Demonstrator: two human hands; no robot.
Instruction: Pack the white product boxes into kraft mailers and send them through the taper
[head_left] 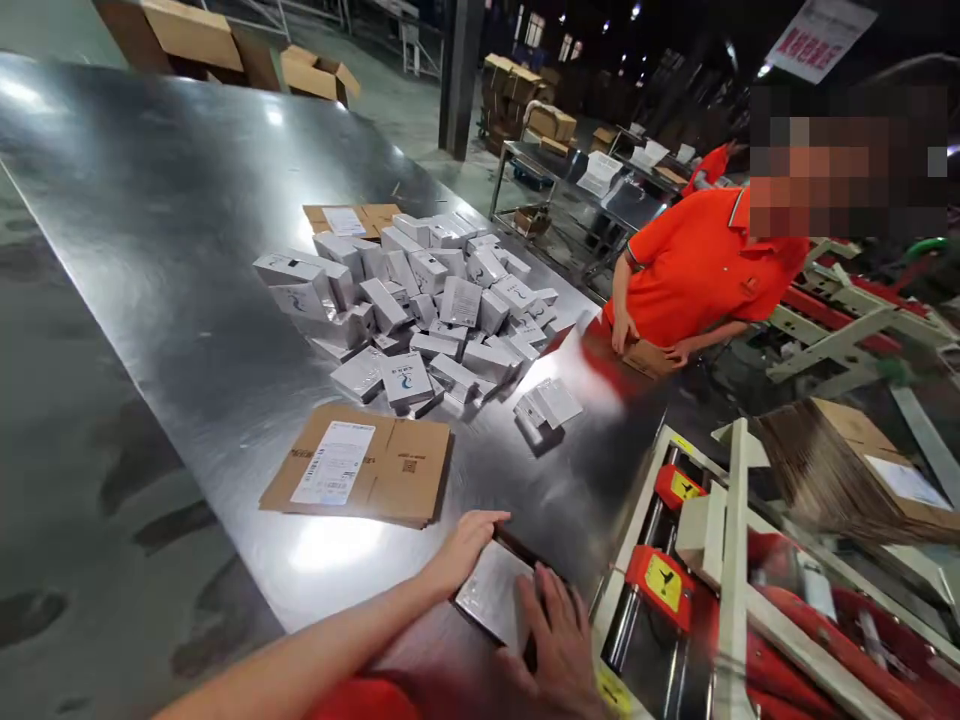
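A small white box in shiny wrap lies near the table's front edge, between my two hands. Dark brown edges show around it; whether that is a carton cannot be made out. My left hand grips its left far corner, with one finger stretched along the far edge. Over the right end, my right hand is curved onto the box, slightly blurred. Beyond my left hand lies a stack of flat brown cartons with a white label. A pile of white boxes covers the middle of the metal table.
Two white boxes lie apart from the pile. A carton sealing machine with rollers borders the table's right side, near stacked flat cartons. Across the table, a person in an orange shirt holds a brown carton. Open cartons stand behind.
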